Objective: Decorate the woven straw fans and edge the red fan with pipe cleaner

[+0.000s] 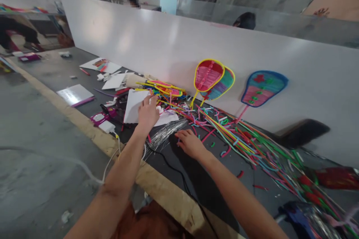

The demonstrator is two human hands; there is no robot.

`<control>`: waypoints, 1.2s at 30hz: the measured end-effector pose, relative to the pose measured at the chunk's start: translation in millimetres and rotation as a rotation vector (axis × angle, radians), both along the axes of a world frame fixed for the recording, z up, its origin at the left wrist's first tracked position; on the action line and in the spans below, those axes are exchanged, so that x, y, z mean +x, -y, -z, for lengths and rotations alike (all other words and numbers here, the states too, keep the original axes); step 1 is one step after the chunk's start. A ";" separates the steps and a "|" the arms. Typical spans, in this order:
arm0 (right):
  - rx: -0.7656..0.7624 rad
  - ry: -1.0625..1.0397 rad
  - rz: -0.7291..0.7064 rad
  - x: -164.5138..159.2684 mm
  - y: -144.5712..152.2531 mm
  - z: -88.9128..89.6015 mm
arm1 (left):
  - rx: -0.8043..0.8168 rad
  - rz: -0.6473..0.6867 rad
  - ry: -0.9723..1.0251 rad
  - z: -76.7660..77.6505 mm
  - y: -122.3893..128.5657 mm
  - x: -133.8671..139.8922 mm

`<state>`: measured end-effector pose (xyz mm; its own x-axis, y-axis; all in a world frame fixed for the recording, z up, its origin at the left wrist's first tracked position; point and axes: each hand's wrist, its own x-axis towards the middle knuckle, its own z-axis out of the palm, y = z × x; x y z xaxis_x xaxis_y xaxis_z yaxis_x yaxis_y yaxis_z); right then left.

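Observation:
My left hand [148, 112] is over a white sheet [134, 104], fingers apart and reaching toward a pile of colourful fan-shaped pieces [168, 89]. Nothing shows in its grasp. Low over the dark tabletop is my right hand [192, 143], its fingers curled around what looks like a short purple pipe-cleaner piece [178, 140]. A bundle of thin bare wires [168, 132] lies between the two hands. Past my right hand spread long coloured pipe cleaners [230, 134] and many short cut bits.
Pipe-cleaner fans [209, 75] and another blue-rimmed fan [265, 87] lean on the white partition [134, 41]. At left are a purple device [103, 117] with a white block and cable, a notebook [75, 95] and papers. A black cord [171, 166] crosses the table's front edge.

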<state>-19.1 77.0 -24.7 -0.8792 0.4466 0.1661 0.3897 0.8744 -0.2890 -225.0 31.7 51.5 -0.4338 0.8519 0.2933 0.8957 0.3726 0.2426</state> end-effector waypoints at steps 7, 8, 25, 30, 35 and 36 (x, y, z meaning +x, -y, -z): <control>0.042 0.005 0.043 10.7 8.6 8.2 | -0.197 0.270 0.002 27.6 26.1 47.2; 0.051 0.006 0.059 15.7 7.8 9.2 | -0.233 0.280 0.006 32.6 29.3 51.5; 0.081 0.027 0.003 43.3 51.1 9.6 | -0.374 0.276 0.010 36.1 54.2 45.8; 0.047 0.047 0.023 41.6 48.4 13.9 | -0.382 0.283 0.012 31.4 60.9 37.1; 0.108 0.120 0.036 42.3 48.4 14.5 | -0.418 0.269 0.007 35.6 55.9 33.0; 0.119 0.133 0.038 41.8 48.8 14.1 | -0.423 0.260 0.002 37.1 53.5 34.0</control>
